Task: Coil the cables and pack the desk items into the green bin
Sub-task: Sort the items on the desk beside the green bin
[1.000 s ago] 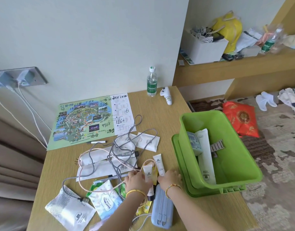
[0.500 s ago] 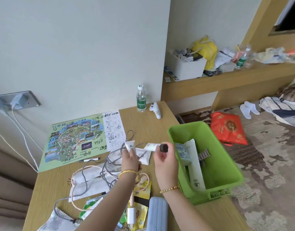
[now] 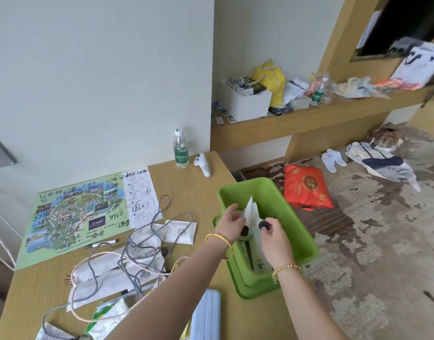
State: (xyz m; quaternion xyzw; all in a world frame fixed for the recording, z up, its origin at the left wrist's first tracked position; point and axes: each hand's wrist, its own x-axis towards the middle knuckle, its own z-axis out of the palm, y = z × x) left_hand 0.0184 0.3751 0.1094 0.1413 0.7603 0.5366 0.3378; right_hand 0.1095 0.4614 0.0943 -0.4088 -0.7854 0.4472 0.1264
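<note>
While both hands hover over the green bin (image 3: 297, 231), it looks like we're in the drop-off part of the packing step: the left hand (image 3: 231, 220) is pinching a small white tube (image 3: 247, 209) with a dark cap, and the right hand (image 3: 272, 238) has its fingers curled round a second tube (image 3: 257, 223), black cap pointing back at the person. Neither has been let go yet as far as I can tell, both sit just above stuff already lying in the bin. Next move, I'd guess, is simply loosening both grips so the tubes land flat inside, then swinging back left for the rest. And there's plenty left. Out to the left of the left hand, the grey cable (image 3: 142, 231) and the pink cable (image 3: 127, 256) are sprawled in a loose tangle across some white packets (image 3: 179, 230), totally uncoiled, so that part of the job hasn't been started. Those will need both hands free. Nearer the person, under the left forearm, sits a pale blue case (image 3: 207, 315), and far left lies a map (image 3: 71, 217) with a pen (image 3: 101, 243) just beside it.
</note>
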